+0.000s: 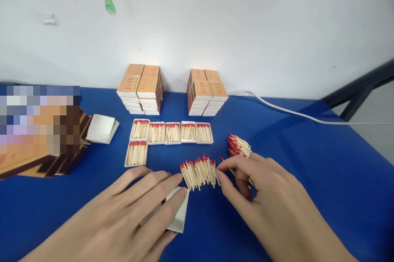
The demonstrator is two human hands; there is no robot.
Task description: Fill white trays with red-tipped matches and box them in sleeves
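Note:
My left hand (138,208) holds an empty white matchbox tray (181,214), its fingers bent over the tray and partly hiding it. Just past its fingertips lies a loose row of red-headed matches (200,173), heads pointing away from me. At the right end of this row, my right hand (264,196) pinches a match (218,179) between thumb and forefinger. Behind my right fingers is a pile of matches (238,146), part of it covered by the hand. Several filled matchbox trays (172,133) stand beyond the row, one of them nearer on the left.
Two stacks of closed matchboxes, a left stack (140,89) and a right stack (207,91), stand near the white wall (261,28). More matchboxes and empty trays (101,127) lie at left, partly pixelated. A white cable (286,112) crosses the blue table (308,151).

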